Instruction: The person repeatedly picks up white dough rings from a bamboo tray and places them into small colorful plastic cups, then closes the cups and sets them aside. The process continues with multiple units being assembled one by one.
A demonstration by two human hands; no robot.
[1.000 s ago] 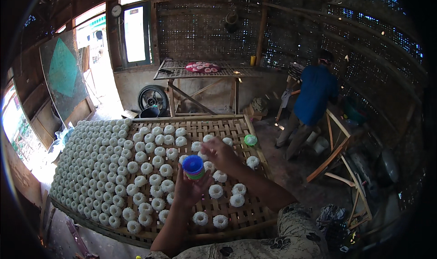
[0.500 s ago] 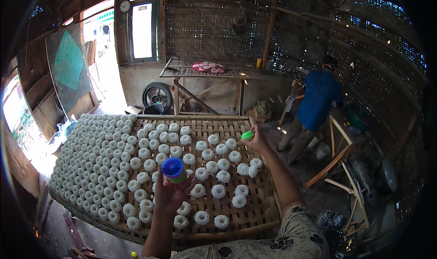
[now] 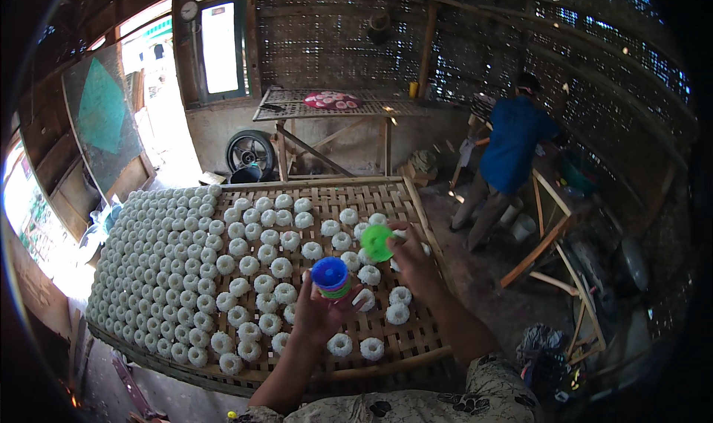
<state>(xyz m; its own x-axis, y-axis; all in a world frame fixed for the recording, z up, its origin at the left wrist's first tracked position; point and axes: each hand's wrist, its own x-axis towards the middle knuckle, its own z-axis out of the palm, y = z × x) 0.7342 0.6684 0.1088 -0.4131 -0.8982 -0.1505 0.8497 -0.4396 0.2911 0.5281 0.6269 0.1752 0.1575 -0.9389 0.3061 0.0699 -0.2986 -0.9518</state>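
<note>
My left hand is closed around a stack of small plastic moulds, the top one blue and open upward, with green and pink edges below. To its upper right, my right hand pinches a bright green round mould with a wavy rim, tilted and apart from the stack. Both hands are above a woven bamboo rack. Loosely spaced white ring-shaped cakes lie under and around the hands. My forearms hide some of the rack's right and near parts.
Tightly packed rows of white rings cover the rack's left side. Behind stands a wooden table with a red patterned cloth. A wheel leans by the wall. At the right, a person in a blue shirt faces a bench.
My left hand has moved right with the stack. My right hand has come left and nearer to it, and the green mould now shows its round face. The whole view has shifted slightly.
</note>
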